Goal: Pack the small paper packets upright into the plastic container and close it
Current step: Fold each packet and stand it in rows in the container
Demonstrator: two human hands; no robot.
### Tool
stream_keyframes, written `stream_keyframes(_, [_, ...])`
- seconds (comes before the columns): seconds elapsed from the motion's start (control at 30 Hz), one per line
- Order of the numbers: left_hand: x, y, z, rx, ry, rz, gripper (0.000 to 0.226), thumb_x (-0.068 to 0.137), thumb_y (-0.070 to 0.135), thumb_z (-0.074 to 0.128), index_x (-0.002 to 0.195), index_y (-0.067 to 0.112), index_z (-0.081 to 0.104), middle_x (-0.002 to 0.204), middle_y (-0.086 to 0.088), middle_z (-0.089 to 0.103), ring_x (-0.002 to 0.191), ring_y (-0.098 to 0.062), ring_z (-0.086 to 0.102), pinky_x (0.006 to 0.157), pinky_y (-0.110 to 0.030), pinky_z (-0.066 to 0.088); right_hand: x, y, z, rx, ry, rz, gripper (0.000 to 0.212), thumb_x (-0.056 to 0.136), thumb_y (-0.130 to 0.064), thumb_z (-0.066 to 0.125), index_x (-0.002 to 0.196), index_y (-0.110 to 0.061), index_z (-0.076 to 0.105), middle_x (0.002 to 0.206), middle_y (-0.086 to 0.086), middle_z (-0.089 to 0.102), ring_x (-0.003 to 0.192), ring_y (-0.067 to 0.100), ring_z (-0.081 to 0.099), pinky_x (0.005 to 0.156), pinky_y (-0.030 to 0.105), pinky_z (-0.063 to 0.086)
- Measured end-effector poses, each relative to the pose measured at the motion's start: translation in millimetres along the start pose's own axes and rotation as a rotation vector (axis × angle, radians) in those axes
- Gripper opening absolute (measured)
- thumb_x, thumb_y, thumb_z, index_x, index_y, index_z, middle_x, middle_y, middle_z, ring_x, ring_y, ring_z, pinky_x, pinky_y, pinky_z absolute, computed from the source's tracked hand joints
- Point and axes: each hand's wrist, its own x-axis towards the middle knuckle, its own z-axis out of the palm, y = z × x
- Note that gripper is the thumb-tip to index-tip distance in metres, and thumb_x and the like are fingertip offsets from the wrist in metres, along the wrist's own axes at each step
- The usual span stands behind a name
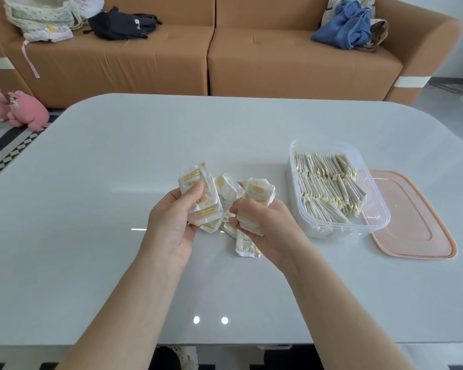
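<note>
Head view showed the left hand (177, 217) curled round a stack (198, 193) of packets, thumb pressed on the top face, above the middle of the bench (118, 182). Just right of it, loose packets (245, 245) lay on the bench, one poking toward the near edge under the right hand (262, 222). That hand gripped a smaller bunch (258, 192), fingers wrapped round its lower half.

Farther right stood the open container (294, 182), with rows (329, 180) of packets on edge filling most of it and some room seemingly left at the near end. The lid (417, 217) lay flat at its right, touching or slightly under it; which could not be told.

The packets looked light, soft and crinkly, and likely to slide over one another and fan out. They were best pinched across the flat faces near the middle, with edges squared before lowering. The thin container would probably skid on the glossy bench unless steadied by its wall.
</note>
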Motion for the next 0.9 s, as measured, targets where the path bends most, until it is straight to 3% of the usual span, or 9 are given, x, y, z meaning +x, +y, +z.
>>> stream_keyframes(0.13, [0.4, -3.3, -0.1, 0.015, -0.007, -0.017, 0.004, 0.086, 0.009, 0.067, 0.083, 0.010, 0.064, 0.082, -0.006, 0.072, 0.075, -0.020, 0.069, 0.066, -0.030, 0.059, -1.6, -0.9, 0.0, -0.003, -0.058, -0.030, 0.014, 0.090, 0.001, 0.057, 0.098, -0.006, 0.066, 0.083, 0.002, 0.068, 0.080, 0.015, 0.064, 0.088, 0.035, 0.051])
stream_keyframes(0.27, [-2.2, -6.2, 2.4, 0.088, -0.043, 0.002, 0.006, 0.086, 0.008, 0.067, 0.091, 0.006, 0.065, 0.085, -0.010, 0.071, 0.073, -0.022, 0.070, 0.060, -0.027, 0.059, -2.2, 0.7, 0.3, -0.028, -0.056, -0.043, 0.026, 0.092, -0.003, 0.057, 0.117, 0.004, 0.062, 0.107, 0.015, 0.068, 0.097, 0.024, 0.065, 0.095, 0.040, 0.049])
stream_keyframes(0.33, [-2.4, -6.5, 2.4, 0.160, -0.048, 0.044, 0.007, 0.087, 0.007, 0.066, 0.094, 0.006, 0.066, 0.085, -0.010, 0.071, 0.074, -0.023, 0.068, 0.061, -0.028, 0.059, -1.0, 1.1, -1.5, -0.022, 0.000, -0.029, 0.025, 0.093, -0.002, 0.055, 0.116, 0.003, 0.062, 0.107, 0.015, 0.068, 0.098, 0.026, 0.065, 0.096, 0.042, 0.049])
stream_keyframes(0.47, [-3.5, -3.4, 0.3, 0.279, -0.110, 0.099, 0.014, 0.090, 0.006, 0.062, 0.102, 0.008, 0.070, 0.095, -0.015, 0.070, 0.085, -0.027, 0.066, 0.086, -0.049, 0.054, -0.3, -2.5, -5.4, -0.065, 0.020, 0.015, 0.017, 0.093, -0.003, 0.052, 0.104, -0.004, 0.064, 0.095, 0.011, 0.063, 0.088, 0.024, 0.058, 0.082, 0.037, 0.050])
stream_keyframes(0.53, [-4.8, -3.0, -0.1, 0.322, -0.123, 0.117, 0.016, 0.089, 0.006, 0.063, 0.102, 0.009, 0.071, 0.094, -0.015, 0.071, 0.083, -0.026, 0.066, 0.088, -0.051, 0.052, -1.2, -2.9, -5.2, -0.105, -0.015, 0.038, 0.016, 0.093, -0.003, 0.050, 0.098, -0.006, 0.065, 0.088, 0.009, 0.063, 0.078, 0.020, 0.057, 0.071, 0.029, 0.049])
stream_keyframes(0.63, [-4.7, -4.3, 0.2, 0.330, -0.100, 0.142, 0.024, 0.086, 0.005, 0.067, 0.109, 0.010, 0.069, 0.094, -0.012, 0.074, 0.081, -0.022, 0.069, 0.083, -0.044, 0.055, -4.1, -3.2, -3.2, -0.139, -0.049, 0.037, 0.019, 0.093, -0.004, 0.049, 0.092, -0.009, 0.067, 0.081, 0.006, 0.062, 0.068, 0.016, 0.056, 0.060, 0.023, 0.047])
stream_keyframes(0.77, [-3.4, -5.7, -0.2, 0.329, -0.067, 0.153, 0.024, 0.085, 0.004, 0.068, 0.107, 0.010, 0.069, 0.092, -0.007, 0.076, 0.078, -0.018, 0.071, 0.077, -0.037, 0.057, -4.5, -2.7, -2.7, -0.131, -0.069, 0.004, 0.012, 0.089, -0.011, 0.058, 0.096, -0.007, 0.066, 0.089, 0.012, 0.055, 0.081, 0.024, 0.044, 0.064, 0.028, 0.039])
stream_keyframes(0.9, [-3.1, -4.5, -0.2, 0.336, -0.091, 0.197, 0.023, 0.085, 0.002, 0.067, 0.107, 0.011, 0.070, 0.089, -0.005, 0.076, 0.075, -0.014, 0.072, 0.063, -0.023, 0.056, -4.8, -2.1, -2.8, -0.129, -0.073, -0.003, 0.019, 0.079, -0.017, 0.061, 0.094, -0.007, 0.065, 0.090, 0.013, 0.053, 0.084, 0.025, 0.040, 0.064, 0.029, 0.036])
